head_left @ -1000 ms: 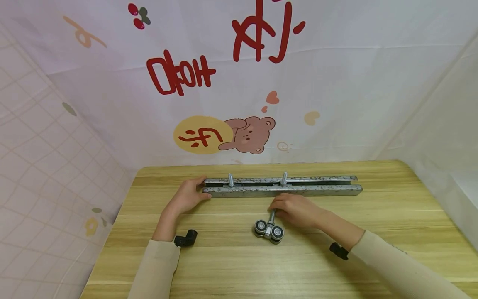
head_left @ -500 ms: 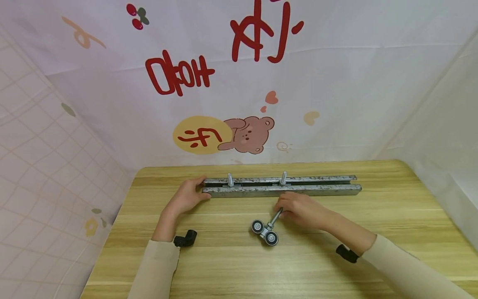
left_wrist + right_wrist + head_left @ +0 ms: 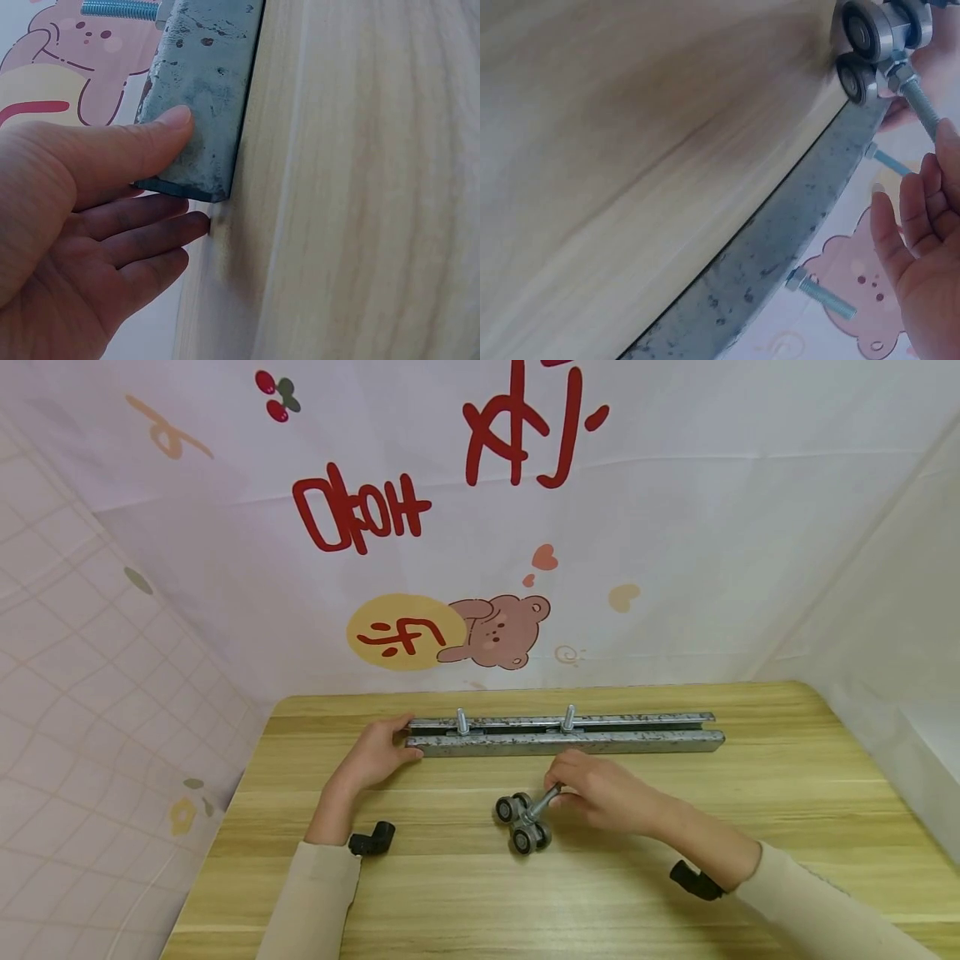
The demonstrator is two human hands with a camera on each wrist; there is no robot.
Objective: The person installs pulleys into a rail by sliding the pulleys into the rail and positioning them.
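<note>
A scratched grey steel channel rail (image 3: 637, 743) lies along the back of the table, its slot facing up. Two threaded bolts, a left one (image 3: 462, 722) and a right one (image 3: 568, 720), stand up out of the slot. My left hand (image 3: 375, 756) grips the rail's left end; in the left wrist view its thumb (image 3: 161, 142) presses the front face, the other fingers partly hidden behind. My right hand (image 3: 607, 792) pinches the threaded stem of a four-wheeled roller trolley (image 3: 527, 837) in front of the rail. In the right wrist view the trolley's wheels (image 3: 862, 34) point away from the fingers.
The wood-grain table (image 3: 450, 902) extends in front of the rail. A white printed cloth backdrop (image 3: 675, 527) rises behind the table, with side panels left and right. Each wrist wears a black mount, the left one (image 3: 372, 839) and the right one (image 3: 696, 881).
The roller trolley has turned in my right hand, its wheels swinging left and tilting so more of them show. My right hand has shifted slightly right overall. The left hand and rail hold still.
</note>
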